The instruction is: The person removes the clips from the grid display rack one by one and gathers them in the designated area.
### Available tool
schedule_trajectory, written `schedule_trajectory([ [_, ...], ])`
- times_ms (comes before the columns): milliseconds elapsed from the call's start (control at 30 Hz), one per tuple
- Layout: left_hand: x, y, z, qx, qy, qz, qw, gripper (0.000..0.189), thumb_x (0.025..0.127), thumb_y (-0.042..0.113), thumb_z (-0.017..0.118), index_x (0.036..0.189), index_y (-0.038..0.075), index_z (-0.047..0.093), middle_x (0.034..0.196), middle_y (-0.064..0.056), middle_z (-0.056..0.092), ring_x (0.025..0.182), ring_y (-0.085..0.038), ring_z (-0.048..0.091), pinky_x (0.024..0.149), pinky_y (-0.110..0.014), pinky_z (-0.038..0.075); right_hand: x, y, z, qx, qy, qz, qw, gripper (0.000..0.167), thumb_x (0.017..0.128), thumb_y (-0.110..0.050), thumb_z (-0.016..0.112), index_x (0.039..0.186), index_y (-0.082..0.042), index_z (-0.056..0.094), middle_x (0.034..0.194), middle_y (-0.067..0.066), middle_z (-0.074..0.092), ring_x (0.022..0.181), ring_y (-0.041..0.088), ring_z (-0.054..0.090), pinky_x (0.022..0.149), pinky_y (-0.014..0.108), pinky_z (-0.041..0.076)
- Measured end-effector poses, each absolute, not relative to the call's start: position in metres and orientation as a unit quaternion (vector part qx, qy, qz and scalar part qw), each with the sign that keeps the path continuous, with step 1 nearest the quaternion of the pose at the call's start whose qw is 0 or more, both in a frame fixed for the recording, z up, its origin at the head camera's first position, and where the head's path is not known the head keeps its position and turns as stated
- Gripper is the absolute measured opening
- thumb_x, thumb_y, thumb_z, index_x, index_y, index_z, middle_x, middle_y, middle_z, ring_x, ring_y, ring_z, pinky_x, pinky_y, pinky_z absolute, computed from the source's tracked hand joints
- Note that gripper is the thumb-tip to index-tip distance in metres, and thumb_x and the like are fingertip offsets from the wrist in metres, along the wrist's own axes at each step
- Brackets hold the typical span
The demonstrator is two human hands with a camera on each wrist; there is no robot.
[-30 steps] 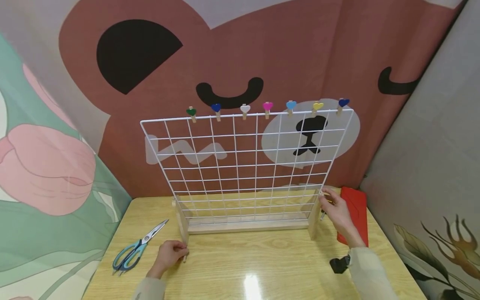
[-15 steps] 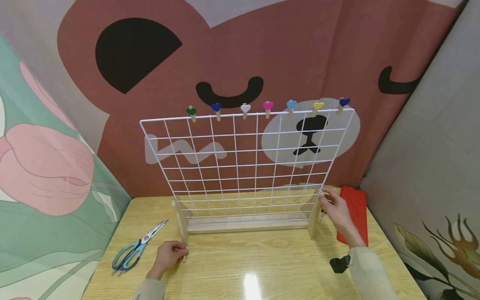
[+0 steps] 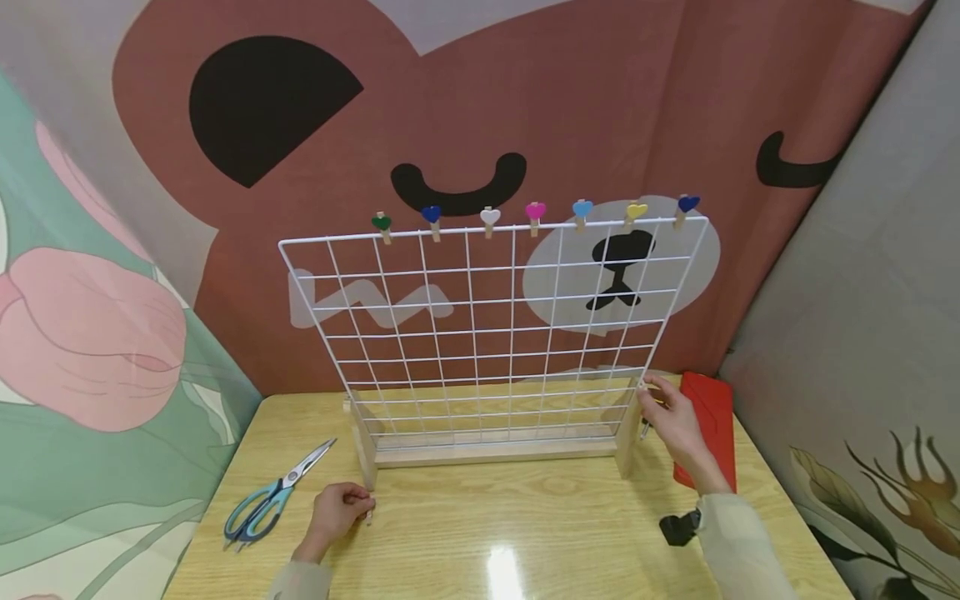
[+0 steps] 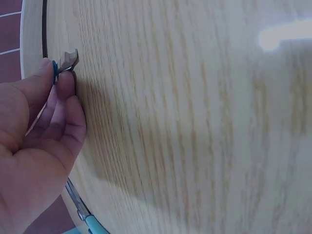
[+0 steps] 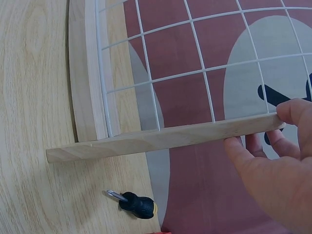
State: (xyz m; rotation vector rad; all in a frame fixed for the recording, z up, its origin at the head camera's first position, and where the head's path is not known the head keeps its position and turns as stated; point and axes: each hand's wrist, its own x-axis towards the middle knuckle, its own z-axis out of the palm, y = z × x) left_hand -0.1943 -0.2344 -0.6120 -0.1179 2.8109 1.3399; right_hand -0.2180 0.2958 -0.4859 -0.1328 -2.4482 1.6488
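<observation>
Left wrist view: left hand (image 4: pixel 41 151) pinches blue-topped wooden clip (image 4: pixel 68 59) toward surface's (image 4: pixel 185 146) left edge; right hand (image 5: pixel 278 175) grips pale wooden upright (image 5: pixel 161 139) of white wire grid (image 5: pixel 204 70), back right. Best: light pinch, upright steady.

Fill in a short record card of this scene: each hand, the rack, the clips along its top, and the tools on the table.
Left hand: pinches a small wooden clip
Right hand: grips the right side post near its upper end
Rack: white wire grid in a wooden stand
Top clips, left to right: green, dark blue, white, pink, light blue, yellow, dark blue; all heart-topped
Tool left of rack: scissors
Tool right of rack: screwdriver
</observation>
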Motion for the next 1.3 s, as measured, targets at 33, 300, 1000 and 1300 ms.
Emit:
schedule_trajectory([
  [33, -0.194, -0.235, -0.612, -0.035, 0.905, 0.423, 0.010, 0.011, 0.078, 0.006, 0.078, 0.079, 0.000, 0.069, 0.070, -0.003, 0.067, 0.061, -0.012, 0.062, 0.054, -0.021, 0.049, -0.218, 0.296, -0.486, -0.045, -0.825, 0.555, 0.092, 0.044, 0.101, -0.022, 0.047, 0.137, 0.003, 0.042, 0.128, 0.026, 0.050, 0.092, -0.001, 0.051, 0.073, 0.013, 0.046],
  [300, -0.195, -0.240, -0.596, -0.038, 0.913, 0.405, -0.011, 0.011, 0.083, 0.011, 0.075, 0.086, 0.002, 0.070, 0.084, -0.007, 0.069, 0.071, -0.015, 0.063, 0.060, -0.026, 0.050, -0.218, 0.298, -0.483, -0.056, -0.825, 0.554, 0.093, 0.044, 0.101, -0.022, 0.049, 0.137, 0.002, 0.043, 0.125, 0.027, 0.052, 0.092, 0.005, 0.056, 0.073, 0.014, 0.047],
  [1000, -0.207, -0.238, -0.437, 0.102, 0.840, 0.528, -0.073, 0.021, 0.091, 0.007, 0.066, 0.106, -0.008, 0.066, 0.089, -0.018, 0.069, 0.073, -0.006, 0.065, 0.065, -0.024, 0.054, -0.218, 0.297, -0.484, -0.054, -0.812, 0.577, 0.072, 0.047, 0.100, -0.021, 0.051, 0.139, 0.004, 0.040, 0.118, 0.024, 0.053, 0.088, 0.002, 0.058, 0.077, 0.020, 0.051],
  [1300, -0.215, -0.218, -0.370, 0.175, 0.857, 0.457, -0.158, 0.013, 0.089, 0.009, 0.069, 0.101, 0.003, 0.070, 0.090, -0.011, 0.070, 0.072, -0.006, 0.065, 0.061, -0.020, 0.051, -0.219, 0.299, -0.485, -0.053, -0.816, 0.571, 0.073, 0.049, 0.101, -0.025, 0.049, 0.139, 0.004, 0.040, 0.124, 0.028, 0.051, 0.093, 0.004, 0.058, 0.078, 0.018, 0.050],
])
